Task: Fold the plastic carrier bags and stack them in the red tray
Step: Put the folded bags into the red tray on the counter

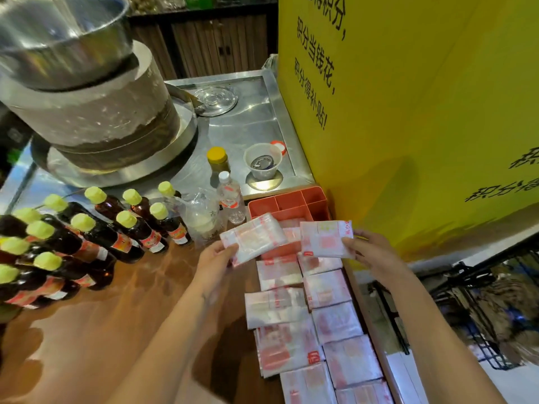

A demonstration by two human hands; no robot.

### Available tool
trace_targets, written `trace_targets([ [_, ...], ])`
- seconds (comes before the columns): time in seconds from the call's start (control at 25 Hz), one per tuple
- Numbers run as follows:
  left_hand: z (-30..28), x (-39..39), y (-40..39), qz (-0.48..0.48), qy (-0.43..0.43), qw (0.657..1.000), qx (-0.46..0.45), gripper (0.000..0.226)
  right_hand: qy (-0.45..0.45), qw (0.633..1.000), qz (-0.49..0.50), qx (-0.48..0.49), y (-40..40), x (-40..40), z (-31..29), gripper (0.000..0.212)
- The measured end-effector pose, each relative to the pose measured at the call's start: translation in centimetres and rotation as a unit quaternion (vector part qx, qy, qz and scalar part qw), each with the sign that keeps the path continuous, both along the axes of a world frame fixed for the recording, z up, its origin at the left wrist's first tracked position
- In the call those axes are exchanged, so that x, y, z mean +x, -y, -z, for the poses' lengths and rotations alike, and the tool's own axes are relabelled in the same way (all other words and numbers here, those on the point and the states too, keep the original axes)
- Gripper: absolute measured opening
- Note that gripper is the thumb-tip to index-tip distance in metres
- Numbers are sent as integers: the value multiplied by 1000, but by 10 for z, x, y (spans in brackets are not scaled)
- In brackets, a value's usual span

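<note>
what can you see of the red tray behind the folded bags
The red tray looks like orange-red plastic, with low walls and dividers forming several compartments; the far ones look bare. It sits on the wooden counter against the yellow board, beside the steel surface. Folded bags lie in its near part, and the two bundles held in front hide much of it. Neither hand touches it.

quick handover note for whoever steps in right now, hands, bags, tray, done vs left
Left hand pinches a folded bag; right hand pinches another folded bag. Both are held over the near end of the red tray.
Done: folded bags lie in two rows toward the camera.
Left: set down both held bags. The tray's small far compartments are empty. No unfolded bags are in view.
</note>
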State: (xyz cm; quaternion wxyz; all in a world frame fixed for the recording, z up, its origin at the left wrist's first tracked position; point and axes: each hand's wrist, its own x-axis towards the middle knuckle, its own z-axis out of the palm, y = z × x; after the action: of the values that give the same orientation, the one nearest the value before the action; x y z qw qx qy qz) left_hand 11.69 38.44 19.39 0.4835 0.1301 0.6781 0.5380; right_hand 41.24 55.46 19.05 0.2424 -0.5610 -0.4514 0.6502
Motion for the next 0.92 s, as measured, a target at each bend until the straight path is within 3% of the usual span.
trace_targets([
  [0.2, 5, -31, 18, 0, -35, 999, -27, 17, 72, 996, 8, 49, -23, -72, 8, 27],
  [0.4, 22, -50, 12, 9, -6, 999, -35, 20, 162, 981, -79, 69, -43, -132, 38, 32],
  [0.68, 38, -64, -1, 6, 45, 999, -30, 21, 266, 948, -160, 67, -62, -164, 84, 27],
  [0.92, 52, -71, -3, -4, 83, 996, -33, 24, 351, 905, -203, 128, -65, -167, 99, 19],
])
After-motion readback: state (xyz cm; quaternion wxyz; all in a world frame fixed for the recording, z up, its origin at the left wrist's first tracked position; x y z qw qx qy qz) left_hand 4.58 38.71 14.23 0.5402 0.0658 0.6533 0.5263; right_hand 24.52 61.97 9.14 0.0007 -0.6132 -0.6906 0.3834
